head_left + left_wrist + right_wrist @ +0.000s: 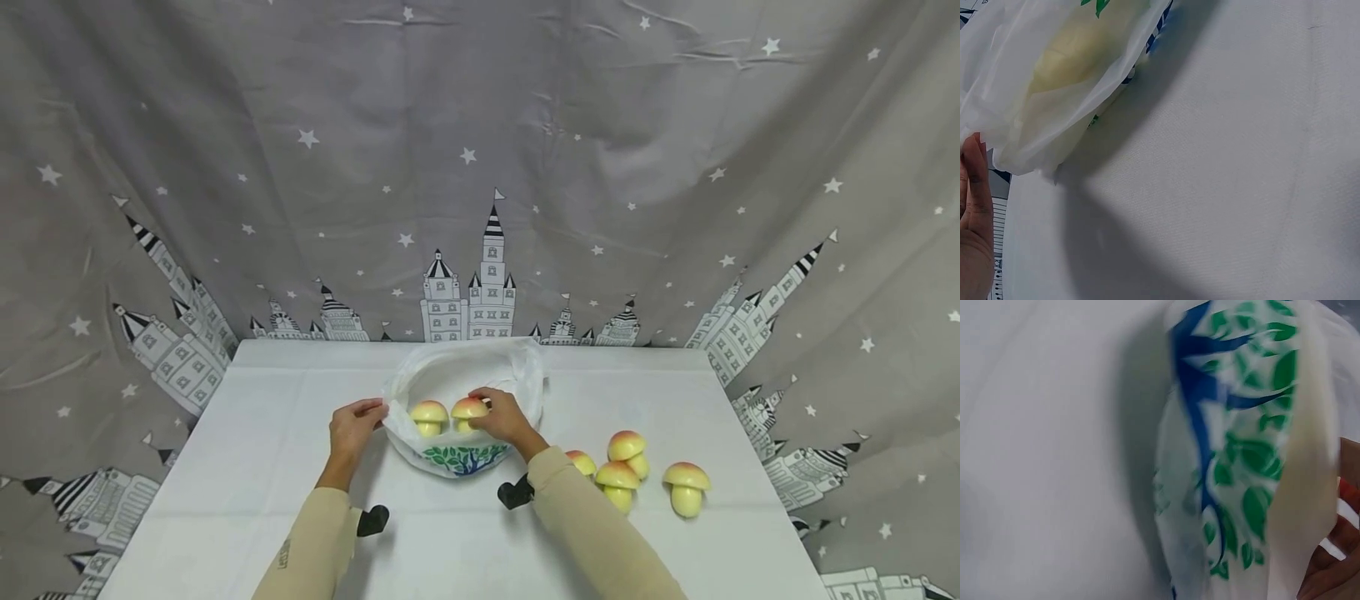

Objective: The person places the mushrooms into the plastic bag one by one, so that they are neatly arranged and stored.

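Observation:
A white plastic bag (468, 371) with a green-leaf, blue-branch tree print (1241, 450) lies open on the table. My left hand (352, 432) pinches the bag's left rim between fingers and thumb; in the left wrist view, that hand (975, 219) shows only partly, at the left edge. One mushroom-shaped piece (429, 419), with a yellow and pink cap and pale stem, sits inside the bag. Beside it my right hand (504, 417) grips a second mushroom (467, 410) at the bag's opening. In the right wrist view the bag hides most of this hand.
Right of the bag stand several more mushrooms: one at the far right (686, 489), others grouped (617, 482) nearer my right forearm, which partly covers one (581, 461). A grey curtain (465, 167) with castles and stars hangs behind the white table (292, 392).

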Demonstrator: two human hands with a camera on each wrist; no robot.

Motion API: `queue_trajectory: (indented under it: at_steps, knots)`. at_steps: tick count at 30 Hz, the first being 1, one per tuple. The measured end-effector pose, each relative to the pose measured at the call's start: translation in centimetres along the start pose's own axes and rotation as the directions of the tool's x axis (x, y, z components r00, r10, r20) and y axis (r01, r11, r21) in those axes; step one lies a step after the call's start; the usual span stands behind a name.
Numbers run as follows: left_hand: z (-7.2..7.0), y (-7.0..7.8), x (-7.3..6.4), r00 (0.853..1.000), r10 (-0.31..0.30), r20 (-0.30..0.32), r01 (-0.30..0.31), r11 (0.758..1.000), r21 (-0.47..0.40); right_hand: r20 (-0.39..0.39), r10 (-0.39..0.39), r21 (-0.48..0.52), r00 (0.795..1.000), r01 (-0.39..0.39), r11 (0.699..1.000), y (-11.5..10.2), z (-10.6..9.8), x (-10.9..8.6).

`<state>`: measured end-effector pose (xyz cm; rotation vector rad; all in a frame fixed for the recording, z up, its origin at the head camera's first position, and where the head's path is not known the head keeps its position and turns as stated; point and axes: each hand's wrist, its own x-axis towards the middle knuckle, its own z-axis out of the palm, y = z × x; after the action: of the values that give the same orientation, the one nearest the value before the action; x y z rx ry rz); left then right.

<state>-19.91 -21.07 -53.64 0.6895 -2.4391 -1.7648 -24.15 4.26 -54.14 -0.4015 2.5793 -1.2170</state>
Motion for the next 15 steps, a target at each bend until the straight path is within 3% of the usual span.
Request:
queue_trajectory:
  at_steps: [8,15]
  knots:
    - [0.30,-0.28,0.18,0.999,-0.035,-0.010,0.035,0.999,-0.015,-0.003,-0.030,-0.039,1.000,0.030,0.999,-0.03,0.22,-0.03]
    - [0.07,0.05,-0.25,1.000,-0.003,-0.013,0.003,1.000,-0.009,0.002,-0.042,-0.023,0.999,0.043,0.999,-0.40,0.30,-0.08]
